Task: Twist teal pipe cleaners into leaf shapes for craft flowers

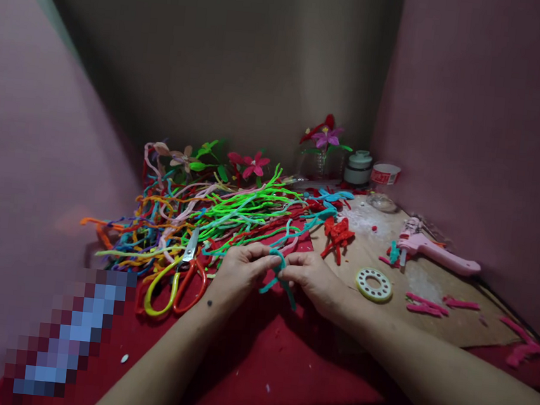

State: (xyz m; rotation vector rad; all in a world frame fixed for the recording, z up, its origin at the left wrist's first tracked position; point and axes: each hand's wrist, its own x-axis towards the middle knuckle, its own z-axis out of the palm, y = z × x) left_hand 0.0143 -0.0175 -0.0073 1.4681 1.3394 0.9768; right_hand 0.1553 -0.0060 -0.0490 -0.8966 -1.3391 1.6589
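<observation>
Both hands meet over the red cloth, pinching a teal pipe cleaner (271, 284) between them. My left hand (243, 272) grips it with thumb and index finger near a bent loop at the top. Fingertips of my right hand (311, 279) close on the same pipe cleaner from the other side. Its loose ends hang below the fingers; the part inside the pinch is hidden. Left of my left hand lie scissors (176, 286) with one yellow and one red handle. Behind the hands spreads a pile of green pipe cleaners (245, 210).
A pink glue gun (437, 252) rests on a cardboard sheet (356, 246) at right, with a yellow-rimmed disc (374, 284), red pieces (338, 234) and pink pieces (427, 305). Pipe-cleaner flowers (326, 136), a jar (358, 168) and a paper cup (386, 173) stand at the back.
</observation>
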